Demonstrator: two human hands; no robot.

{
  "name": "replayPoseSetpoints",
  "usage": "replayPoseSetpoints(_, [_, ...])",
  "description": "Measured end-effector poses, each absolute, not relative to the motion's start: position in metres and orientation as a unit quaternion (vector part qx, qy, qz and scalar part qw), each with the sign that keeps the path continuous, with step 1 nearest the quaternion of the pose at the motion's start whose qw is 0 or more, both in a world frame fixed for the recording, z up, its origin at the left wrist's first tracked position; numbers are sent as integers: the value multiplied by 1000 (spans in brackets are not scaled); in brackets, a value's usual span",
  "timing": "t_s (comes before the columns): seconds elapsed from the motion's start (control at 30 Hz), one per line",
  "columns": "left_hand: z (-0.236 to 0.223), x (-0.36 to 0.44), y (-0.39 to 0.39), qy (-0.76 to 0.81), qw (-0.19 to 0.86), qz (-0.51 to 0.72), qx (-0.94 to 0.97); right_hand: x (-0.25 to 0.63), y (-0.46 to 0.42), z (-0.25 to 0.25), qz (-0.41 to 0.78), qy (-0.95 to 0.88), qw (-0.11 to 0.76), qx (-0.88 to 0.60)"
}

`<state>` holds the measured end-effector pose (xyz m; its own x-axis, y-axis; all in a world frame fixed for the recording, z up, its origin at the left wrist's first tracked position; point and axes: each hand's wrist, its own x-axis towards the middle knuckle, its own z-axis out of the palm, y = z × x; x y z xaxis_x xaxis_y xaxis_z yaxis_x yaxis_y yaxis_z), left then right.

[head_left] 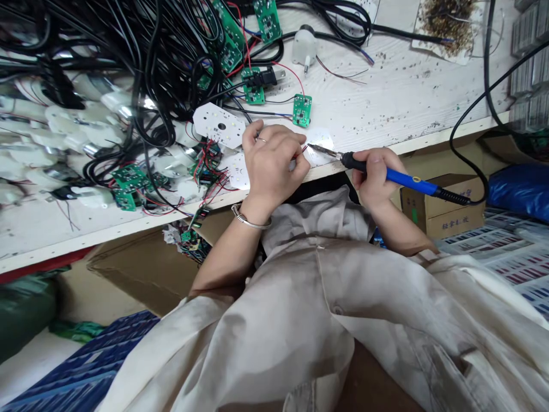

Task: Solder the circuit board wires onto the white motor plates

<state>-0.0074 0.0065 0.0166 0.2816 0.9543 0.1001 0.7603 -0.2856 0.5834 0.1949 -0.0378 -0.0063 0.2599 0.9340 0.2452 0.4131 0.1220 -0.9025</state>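
- Pale bench top (386,97), gritty with dark specks, its front edge running slantwise across the person's lap.
- Right hand (377,171): fingers and thumb closed round the blue-and-black handle of a soldering iron (407,181), held like a pen. Cord loops away from the handle's rear end.
- Left hand (274,157): fingers curled in, seemingly pinching thin red wire (304,149); the pads are hidden, so exact hold unclear.
- Key relation: wire sits at the left fingertips, off to the left of the right-hand grip. Iron's long axis runs from the right hand leftward and slightly away from the body, tip ending near the wire. Contact or small gap: cannot tell. Left hand much the nearer; right hand stands off by the length of the metal shaft.
- Beneath the tip, near the bench edge: a shiny white board (322,137), flat, partly behind the left hand.
- Just beyond the fingers: small green circuit board (302,110), red lead attached.
- Left of the left hand: white angular board (222,123) with a dark central hole.
- Farther out: white plastic housing (304,47) with trailing wires, heaped black cables (158,68), brown debris (450,23) at the far side.
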Motion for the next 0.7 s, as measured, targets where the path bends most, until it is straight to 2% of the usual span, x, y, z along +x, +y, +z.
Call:
replayPoseSetpoints(0.37, [16, -6, 7, 562, 245, 226, 757, 191, -35, 0, 284, -542, 524, -593])
replayPoseSetpoints(0.6, [16, -6, 7, 556, 238, 232, 762, 190, -34, -2, 253, -524, 547, -602])
replayPoseSetpoints(0.7, [15, -7, 7, 552, 238, 244, 761, 191, -32, 2, 284, -505, 563, -589])
